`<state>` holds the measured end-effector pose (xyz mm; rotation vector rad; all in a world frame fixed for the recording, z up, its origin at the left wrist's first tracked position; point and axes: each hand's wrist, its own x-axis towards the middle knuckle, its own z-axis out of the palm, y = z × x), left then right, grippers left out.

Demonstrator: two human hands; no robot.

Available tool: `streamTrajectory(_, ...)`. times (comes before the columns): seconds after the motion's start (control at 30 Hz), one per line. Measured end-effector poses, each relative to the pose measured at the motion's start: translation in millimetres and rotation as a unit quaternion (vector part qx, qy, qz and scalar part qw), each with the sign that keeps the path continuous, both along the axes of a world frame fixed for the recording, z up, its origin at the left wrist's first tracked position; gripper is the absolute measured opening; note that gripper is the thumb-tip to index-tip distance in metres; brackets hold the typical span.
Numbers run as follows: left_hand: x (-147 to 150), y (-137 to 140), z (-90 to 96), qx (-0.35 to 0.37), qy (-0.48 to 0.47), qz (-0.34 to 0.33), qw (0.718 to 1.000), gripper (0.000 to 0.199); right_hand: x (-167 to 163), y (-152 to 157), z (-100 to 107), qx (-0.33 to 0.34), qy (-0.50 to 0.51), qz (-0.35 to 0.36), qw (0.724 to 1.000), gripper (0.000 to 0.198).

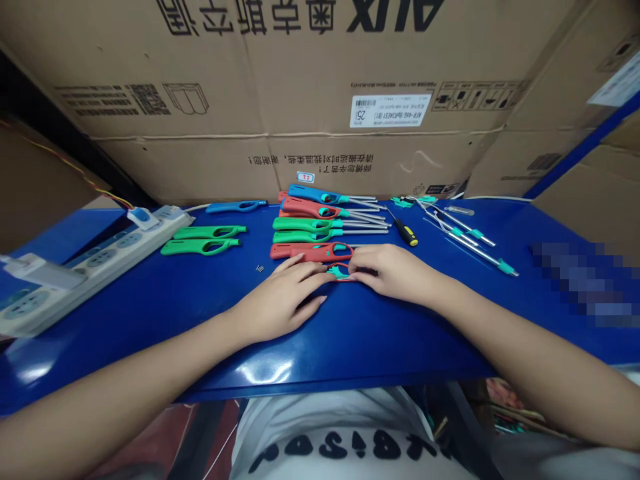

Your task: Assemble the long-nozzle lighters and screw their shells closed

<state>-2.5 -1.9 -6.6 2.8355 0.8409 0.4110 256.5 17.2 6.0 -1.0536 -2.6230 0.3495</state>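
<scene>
Here, near the middle of the glossy blue bench [350, 353], the small red plastic lighter handle [344, 280] sits under both hands, a turquoise plastic trigger [340, 271] set in its loop. The left hand [283, 297] lies over it, thumb apart from fingers — clamped or merely resting, I cannot tell. The right hand [393, 270] pinches its right end, thumb and fingertips together. Toward the left edge, a long white power strip [117, 252] carries a white block-shaped plug [47, 270]. Blue surface stretches from the hands to the front edge — brown printed cardboard [310, 120] walls the back.
</scene>
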Motion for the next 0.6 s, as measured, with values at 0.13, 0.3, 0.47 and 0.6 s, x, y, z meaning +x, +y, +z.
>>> streamTrajectory(0.13,0.5,0.6,-0.1,-0.003,-0.012,-0.002,1.0,0.034,-0.8,-0.1,-1.3,-0.008,0.017,0.002,1.0,0.01)
streamTrajectory(0.3,2.1,1.1,-0.5,-0.023,-0.046,0.01,0.999,0.03,-4.7,-1.9,-1.6,0.0,0.011,0.014,1.0,0.011)
streamTrajectory(0.47,2.6,0.4,-0.2,-0.023,-0.051,0.02,0.998,0.027,-6.2,-4.5,0.4,-0.004,0.004,0.018,1.0,0.012)
streamTrajectory(0.6,2.3,0.3,-0.3,-0.022,-0.049,0.019,0.998,0.026,-3.7,-3.9,0.9,-0.013,0.01,0.022,1.0,0.012)
